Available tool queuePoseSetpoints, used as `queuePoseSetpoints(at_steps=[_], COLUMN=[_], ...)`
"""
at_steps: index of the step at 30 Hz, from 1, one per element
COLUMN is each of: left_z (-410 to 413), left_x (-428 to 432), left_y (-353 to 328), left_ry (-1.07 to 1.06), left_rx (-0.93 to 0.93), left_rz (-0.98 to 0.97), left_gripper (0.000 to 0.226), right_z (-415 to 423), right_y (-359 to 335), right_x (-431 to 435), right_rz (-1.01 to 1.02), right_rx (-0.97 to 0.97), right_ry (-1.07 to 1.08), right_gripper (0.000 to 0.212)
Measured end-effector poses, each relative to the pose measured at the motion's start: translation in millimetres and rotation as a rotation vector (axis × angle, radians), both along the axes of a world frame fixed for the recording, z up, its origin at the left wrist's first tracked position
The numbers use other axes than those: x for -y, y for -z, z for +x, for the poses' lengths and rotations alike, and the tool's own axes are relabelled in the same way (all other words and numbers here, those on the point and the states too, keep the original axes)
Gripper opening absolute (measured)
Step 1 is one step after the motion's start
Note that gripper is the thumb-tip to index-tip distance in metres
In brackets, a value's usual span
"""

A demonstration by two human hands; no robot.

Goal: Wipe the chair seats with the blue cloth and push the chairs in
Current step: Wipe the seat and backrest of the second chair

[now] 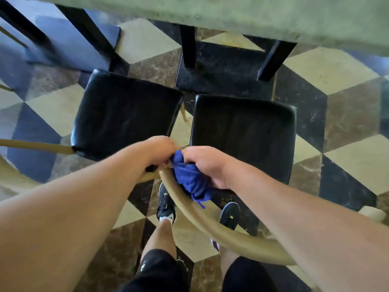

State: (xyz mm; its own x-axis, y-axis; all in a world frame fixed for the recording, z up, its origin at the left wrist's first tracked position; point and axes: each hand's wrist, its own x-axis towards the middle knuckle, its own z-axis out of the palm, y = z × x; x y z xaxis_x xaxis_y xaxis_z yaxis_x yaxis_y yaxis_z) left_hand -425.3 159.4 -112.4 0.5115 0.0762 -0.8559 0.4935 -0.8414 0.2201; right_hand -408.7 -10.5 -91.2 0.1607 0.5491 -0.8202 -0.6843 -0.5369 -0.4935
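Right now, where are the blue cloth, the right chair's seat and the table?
blue cloth (190,178): head view, on its bunched middle.
right chair seat (242,131): head view, middle of the black cushion.
table (273,15): head view, bare green top near its edge.

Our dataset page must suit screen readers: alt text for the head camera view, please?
Seen from above, a person's right hand grips a bunched blue cloth against a chair's curved tan back rail, the left hand close beside it. Two black chair seats stand side by side ahead, short of a green table, over checked floor tiles.
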Motion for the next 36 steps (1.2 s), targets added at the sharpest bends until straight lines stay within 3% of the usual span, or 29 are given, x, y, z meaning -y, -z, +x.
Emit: queuePoseSetpoints(at_steps=[2,3,9,14,22,26,30,31,34,36], left_z=[-10,-16,-62,-79,-95,-107,-117,-119,-120,-114], left_x=[-2,-3,12,40,64,108,192,212,274,311], left_y=[-20,-27,-47,-42,-31,-35,-46,-45,-36,-37], left_ry=[-0.259,-0.337,-0.218,0.052,-0.146,0.149,0.279,0.394,0.605,0.552], left_rx=[0.066,0.116,0.333,0.301,0.597,0.628,0.313,0.252,0.248,0.236], left_rz=[-0.026,-0.025,0.167,0.314,0.31,0.48,0.219,0.166,0.053,0.034], left_gripper=[0.035,0.032,0.024,0.028,0.019,0.022,0.029,0.031,0.062,0.056], right_z=[-13,-23,-80,-107,-134,-128,-111,-105,-83,-69], right_y=[-25,-33,-43,-47,-65,-76,-82,-82,-81,-79], right_x=[-12,-15,11,53,153,220,284,297,342,366], right_rz=[0.038,0.063,0.054,0.014,-0.147,-0.217,-0.313,-0.343,-0.433,-0.459], right_rx=[0.421,0.533,1.149,1.212,1.175,1.157,1.16,1.151,1.126,1.11], right_ry=[-0.178,-0.255,-0.487,-0.553,-0.653,-0.725,-0.735,-0.724,-0.714,-0.693], right_gripper=[0.013,0.007,0.02,0.012,0.013,0.009,0.014,0.017,0.018,0.019])
